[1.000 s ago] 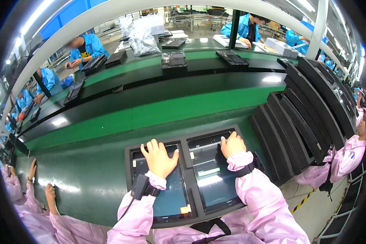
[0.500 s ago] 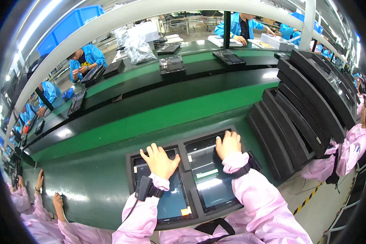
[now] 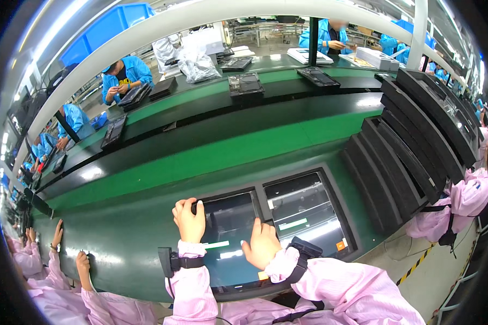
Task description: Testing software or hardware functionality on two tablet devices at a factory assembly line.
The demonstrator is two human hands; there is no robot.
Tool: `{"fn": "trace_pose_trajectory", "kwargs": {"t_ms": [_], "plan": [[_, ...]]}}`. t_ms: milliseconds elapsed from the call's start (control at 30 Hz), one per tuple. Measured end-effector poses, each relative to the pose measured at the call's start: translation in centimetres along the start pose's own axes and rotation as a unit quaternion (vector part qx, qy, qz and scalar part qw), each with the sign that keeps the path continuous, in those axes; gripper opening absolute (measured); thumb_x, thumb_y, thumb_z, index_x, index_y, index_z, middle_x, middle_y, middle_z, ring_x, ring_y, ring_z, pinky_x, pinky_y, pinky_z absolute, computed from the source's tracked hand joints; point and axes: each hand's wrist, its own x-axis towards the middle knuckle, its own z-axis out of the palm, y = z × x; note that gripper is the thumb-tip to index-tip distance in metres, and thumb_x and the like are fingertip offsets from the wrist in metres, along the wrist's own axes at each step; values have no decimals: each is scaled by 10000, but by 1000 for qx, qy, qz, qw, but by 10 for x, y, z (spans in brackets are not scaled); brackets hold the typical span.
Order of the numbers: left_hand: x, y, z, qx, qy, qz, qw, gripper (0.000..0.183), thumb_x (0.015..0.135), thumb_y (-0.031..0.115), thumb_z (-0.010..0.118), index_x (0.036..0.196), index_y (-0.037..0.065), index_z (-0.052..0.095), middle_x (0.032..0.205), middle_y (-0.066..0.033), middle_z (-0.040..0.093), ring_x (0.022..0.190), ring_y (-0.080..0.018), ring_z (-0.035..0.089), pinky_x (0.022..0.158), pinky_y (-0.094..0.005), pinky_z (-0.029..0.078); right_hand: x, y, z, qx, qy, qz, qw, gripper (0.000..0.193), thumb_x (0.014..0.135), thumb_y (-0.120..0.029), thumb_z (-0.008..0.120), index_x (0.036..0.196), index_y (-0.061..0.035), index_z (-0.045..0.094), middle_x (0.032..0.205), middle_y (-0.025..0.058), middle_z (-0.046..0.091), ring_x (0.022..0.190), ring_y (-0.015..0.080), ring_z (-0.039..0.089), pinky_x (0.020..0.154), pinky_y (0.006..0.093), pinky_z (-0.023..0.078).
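Observation:
Two dark tablets lie side by side in a black foam tray (image 3: 333, 189) on the green bench in front of me. The left tablet (image 3: 230, 262) and the right tablet (image 3: 303, 203) each show a small green strip on a glossy screen. My left hand (image 3: 190, 221) is closed round the tray's far left corner, with the thumb by the left tablet's edge. Over the divider between the tablets, my right hand (image 3: 263, 245) rests with fingers apart, its thumb above the left screen. Sleeve and hand cover part of the left tablet's right side.
Black foam trays (image 3: 374, 179) stand stacked to the right. Beyond a green strip, a raised dark line (image 3: 200, 122) carries opened devices (image 3: 245, 85) and a clear plastic bag (image 3: 198, 65). Co-workers in blue sit across; pink-sleeved hands (image 3: 83, 262) are on my left.
My right hand has moved from the right tablet's far edge to the divider. My left hand has shifted off the left screen to the tray's corner. The view has swung slightly.

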Motion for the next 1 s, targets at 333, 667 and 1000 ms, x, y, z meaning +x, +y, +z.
{"fn": "trace_pose_trajectory", "kwargs": {"t_ms": [333, 667, 1000], "plan": [[6, -9, 7, -47, 22, -36, 998, 302, 832, 255, 542, 904, -21, 642, 1040, -196, 491, 969, -331, 483, 861, -383, 378, 49, 41, 32, 490, -53, 239, 836, 649, 733, -221, 625, 1218, 109, 348, 1077, 209, 510, 935, 258, 526, 852, 292, 406], [10, -22, 3, -80, -24, -36, 996, 317, 858, 260, 507, 945, -18, 631, 1117, -209, 452, 1019, -362, 438, 891, -408, 357, 7, -11, -7, 147, -45, 122, 981, 742, 731, -305, 586, 1241, 146, 290, 1129, 325, 471, 1063, 412, 472, 952, 388, 353], [15, -30, 2, -81, -18, -43, 996, 323, 872, 262, 488, 937, -25, 622, 1051, -189, 462, 984, -334, 440, 873, -391, 354, 38, -1, -8, 576, -110, 246, 772, 292, 767, -131, 596, 961, 85, 564, 809, 87, 607, 762, 156, 555, 712, 254, 432]]}}
